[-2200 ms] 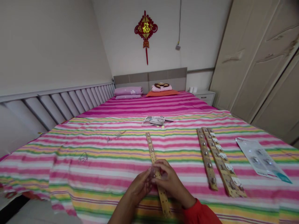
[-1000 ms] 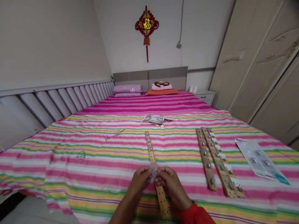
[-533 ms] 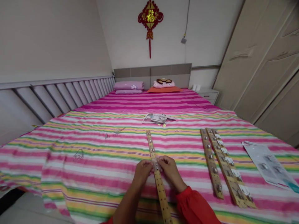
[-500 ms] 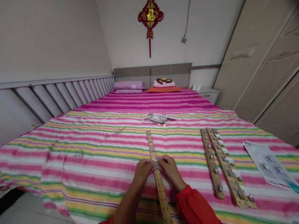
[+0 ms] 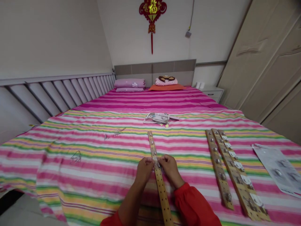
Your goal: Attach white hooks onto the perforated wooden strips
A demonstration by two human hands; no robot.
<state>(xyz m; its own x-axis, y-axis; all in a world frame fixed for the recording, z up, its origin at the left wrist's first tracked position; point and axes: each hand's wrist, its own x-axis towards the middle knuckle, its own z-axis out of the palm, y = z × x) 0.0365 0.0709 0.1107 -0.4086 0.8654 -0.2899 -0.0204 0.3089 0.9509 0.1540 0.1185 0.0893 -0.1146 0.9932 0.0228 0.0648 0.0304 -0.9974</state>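
A long, narrow yellow-brown strip (image 5: pixel 162 191) with rows of holes lies lengthwise on the bed before me. Small shiny metal pieces (image 5: pixel 152 142) sit along its far part; its near part shows bare holes. My left hand (image 5: pixel 144 171) is closed in a pinch at the strip's left edge. From the right, my right hand (image 5: pixel 170 169) pinches at the same spot, its fingertips close to the left ones. Something small and pale shows between the fingertips, too small and covered to name.
On the right lie more strips (image 5: pixel 219 169) with metal pieces, some bearing white loops (image 5: pixel 246 179). Beyond them is a clear packet (image 5: pixel 276 168). A plastic bag (image 5: pixel 160 118) lies farther back, small clear scraps (image 5: pixel 118 131) to the left. A railing (image 5: pixel 70 91) borders the bed.
The view has shifted slightly, so the strips and packet on the right appear farther right. Both hands stay pinched at the same place on the middle strip.
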